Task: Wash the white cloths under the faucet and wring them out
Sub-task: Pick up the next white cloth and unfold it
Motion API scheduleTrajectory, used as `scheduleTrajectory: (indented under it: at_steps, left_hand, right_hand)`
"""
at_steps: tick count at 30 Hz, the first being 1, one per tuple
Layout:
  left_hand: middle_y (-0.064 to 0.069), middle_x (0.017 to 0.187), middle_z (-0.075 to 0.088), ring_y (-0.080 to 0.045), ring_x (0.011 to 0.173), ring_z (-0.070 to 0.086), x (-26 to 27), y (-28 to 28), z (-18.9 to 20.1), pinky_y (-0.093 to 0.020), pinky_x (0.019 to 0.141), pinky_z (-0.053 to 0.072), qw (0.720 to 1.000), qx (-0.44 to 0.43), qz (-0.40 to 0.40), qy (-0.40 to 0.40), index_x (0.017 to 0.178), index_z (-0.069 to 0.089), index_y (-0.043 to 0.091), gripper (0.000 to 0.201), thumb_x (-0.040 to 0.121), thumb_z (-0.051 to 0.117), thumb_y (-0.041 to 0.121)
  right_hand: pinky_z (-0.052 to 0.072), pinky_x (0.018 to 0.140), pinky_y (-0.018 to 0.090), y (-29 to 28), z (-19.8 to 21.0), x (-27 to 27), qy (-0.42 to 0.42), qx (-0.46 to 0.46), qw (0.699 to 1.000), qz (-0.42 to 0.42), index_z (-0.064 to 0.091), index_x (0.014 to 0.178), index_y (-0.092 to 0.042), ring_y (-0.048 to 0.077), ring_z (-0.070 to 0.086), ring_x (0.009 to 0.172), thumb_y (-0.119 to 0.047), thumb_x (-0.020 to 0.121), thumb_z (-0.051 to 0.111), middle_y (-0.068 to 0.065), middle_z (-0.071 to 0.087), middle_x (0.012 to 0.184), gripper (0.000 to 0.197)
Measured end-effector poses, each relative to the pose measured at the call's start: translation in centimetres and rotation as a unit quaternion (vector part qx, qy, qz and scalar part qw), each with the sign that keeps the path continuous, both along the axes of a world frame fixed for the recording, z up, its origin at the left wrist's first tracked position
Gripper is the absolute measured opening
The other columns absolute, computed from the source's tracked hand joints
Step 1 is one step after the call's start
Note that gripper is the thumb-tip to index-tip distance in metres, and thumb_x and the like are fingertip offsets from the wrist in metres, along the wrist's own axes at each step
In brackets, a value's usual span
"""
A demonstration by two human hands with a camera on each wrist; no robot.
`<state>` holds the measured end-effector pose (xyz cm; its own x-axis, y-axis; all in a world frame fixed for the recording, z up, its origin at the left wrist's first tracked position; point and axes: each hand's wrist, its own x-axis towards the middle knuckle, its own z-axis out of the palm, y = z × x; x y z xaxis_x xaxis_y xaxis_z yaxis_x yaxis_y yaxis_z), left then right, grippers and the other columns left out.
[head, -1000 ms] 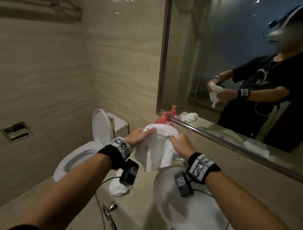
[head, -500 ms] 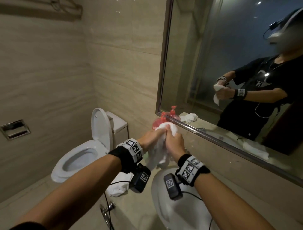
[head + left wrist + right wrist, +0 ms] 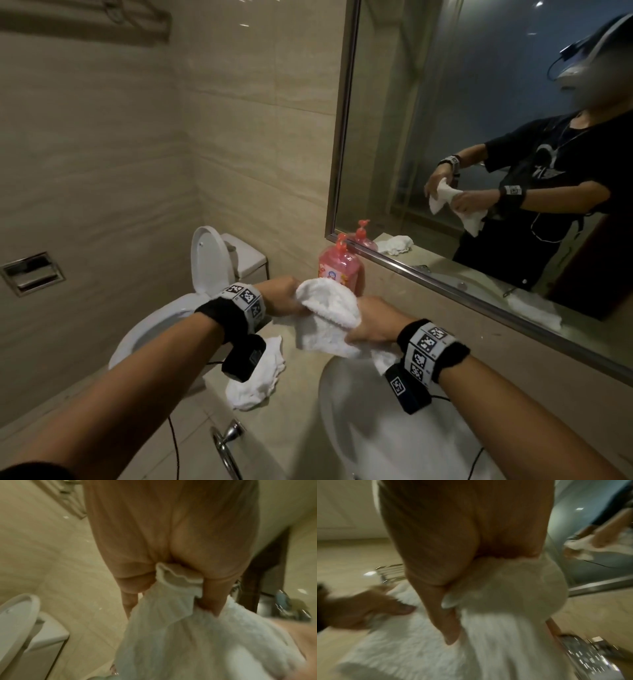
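Observation:
Both hands hold one white cloth [image 3: 329,313] above the far rim of the white sink [image 3: 363,445]. My left hand [image 3: 286,301] grips its left end; in the left wrist view the fingers [image 3: 132,582] bunch the cloth [image 3: 180,635] in the fist. My right hand [image 3: 371,325] grips the right end, and the right wrist view shows the cloth [image 3: 505,588] gathered in its palm. A second crumpled white cloth [image 3: 257,380] lies on the counter left of the sink. The faucet [image 3: 583,654] shows blurred at the lower right of the right wrist view.
A pink soap bottle [image 3: 337,265] stands against the mirror [image 3: 479,137] just behind the cloth. A toilet [image 3: 164,315] with raised lid sits to the left. A chrome towel ring [image 3: 226,445] hangs on the counter's front. Tiled wall rises behind.
The hands had closed together on the bunched cloth; now they have pulled apart and the cloth is spread wider between them, lower over the sink.

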<state>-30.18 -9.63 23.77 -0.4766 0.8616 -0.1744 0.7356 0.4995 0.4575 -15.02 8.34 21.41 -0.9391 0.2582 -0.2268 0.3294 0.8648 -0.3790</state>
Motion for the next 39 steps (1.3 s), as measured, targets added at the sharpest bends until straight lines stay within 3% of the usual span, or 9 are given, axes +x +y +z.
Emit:
scheduleTrajectory:
  at_steps: [4,7,12,15,20,25,27,33,39]
  left_hand:
    - [-0.007,0.113,0.072,-0.022,0.1,0.07,-1.4,-1.0,-0.3,-0.034,0.092,0.055,0.972,0.094,0.067,-0.202,0.116,0.068,0.009,0.032,0.089,0.071,0.028]
    - [-0.003,0.112,0.074,-0.017,0.095,0.072,-1.1,-0.6,-0.8,-0.025,0.079,0.057,0.928,0.163,0.104,-0.318,0.119,0.067,0.014,0.038,0.085,0.074,0.031]
    - [-0.004,0.097,0.074,-0.017,0.085,0.071,0.5,1.9,-1.2,-0.026,0.069,0.053,0.928,0.201,0.191,-0.248,0.103,0.074,0.015,0.061,0.087,0.052,0.069]
    - [-0.01,0.101,0.07,-0.02,0.09,0.068,1.8,3.8,-1.3,-0.028,0.073,0.054,0.88,0.256,0.217,-0.337,0.115,0.068,0.007,0.066,0.098,0.037,0.062]
    - [-0.016,0.105,0.07,-0.021,0.079,0.068,2.9,4.4,-1.0,-0.025,0.058,0.053,0.859,0.229,0.197,-0.413,0.112,0.065,0.006,0.058,0.099,0.04,0.056]
    - [-0.008,0.087,0.069,-0.009,0.06,0.068,1.5,3.8,-1.7,-0.017,0.048,0.049,0.846,0.262,0.193,-0.421,0.101,0.065,0.008,0.046,0.102,0.04,0.046]
    - [-0.001,0.08,0.072,-0.008,0.062,0.069,1.6,3.6,-2.7,-0.018,0.051,0.052,0.835,0.272,0.161,-0.451,0.098,0.064,0.012,0.042,0.101,0.04,0.047]
    - [-0.001,0.082,0.073,-0.009,0.064,0.07,1.1,4.0,-5.4,-0.022,0.055,0.054,0.859,0.234,0.154,-0.428,0.1,0.067,0.015,0.043,0.098,0.044,0.052]
    - [-0.003,0.086,0.065,-0.012,0.066,0.059,1.3,4.5,-10.1,-0.025,0.068,0.047,0.975,-0.021,-0.007,-0.222,0.085,0.063,0.018,0.058,0.098,0.031,0.064]
  right_hand:
    - [0.06,0.069,0.028,2.5,-1.2,0.9,0.028,-0.29,0.952,-0.09,0.07,0.113,-0.014,0.021,0.076,0.087,-0.018,0.083,0.079,0.006,0.078,0.099,0.031]
    - [0.061,0.086,0.051,2.2,-1.9,0.7,0.09,-0.383,0.901,-0.183,0.068,0.116,-0.008,0.032,0.075,0.095,-0.016,0.086,0.074,0.013,0.077,0.103,0.031]
    - [0.063,0.067,0.045,-1.6,-1.9,-1.6,0.271,-0.331,0.854,-0.297,0.062,0.116,-0.014,0.026,0.075,0.081,-0.034,0.085,0.074,0.008,0.074,0.098,0.039]
    - [0.06,0.055,0.03,-5.5,-1.7,-3.4,0.31,-0.403,0.822,-0.258,0.06,0.121,-0.019,0.016,0.076,0.072,-0.051,0.091,0.067,0.002,0.076,0.094,0.044]
    - [0.062,0.085,0.041,-4.5,-0.6,-5.6,0.338,-0.33,0.81,-0.347,0.054,0.134,-0.012,0.027,0.07,0.104,-0.051,0.1,0.054,0.016,0.063,0.125,0.052]
    - [0.061,0.057,0.026,-6.7,-2.6,-5.8,0.332,-0.35,0.818,-0.312,0.06,0.113,-0.02,0.011,0.075,0.072,-0.069,0.091,0.051,0.002,0.075,0.093,0.054]
    - [0.063,0.067,0.034,-5.9,-2.7,-6.3,0.33,-0.319,0.823,-0.335,0.061,0.123,-0.014,0.017,0.075,0.081,-0.061,0.097,0.05,0.006,0.074,0.102,0.055]
    - [0.042,0.041,0.01,-5.5,-6.8,-6.1,0.302,-0.281,0.834,-0.367,0.068,0.098,-0.01,-0.002,0.065,0.052,-0.063,0.099,0.046,-0.004,0.069,0.069,0.057]
    - [0.056,0.09,0.037,-0.1,-10.1,-0.1,0.184,-0.236,0.927,-0.224,0.071,0.114,-0.013,0.018,0.071,0.1,-0.028,0.098,0.064,0.001,0.075,0.104,0.023]
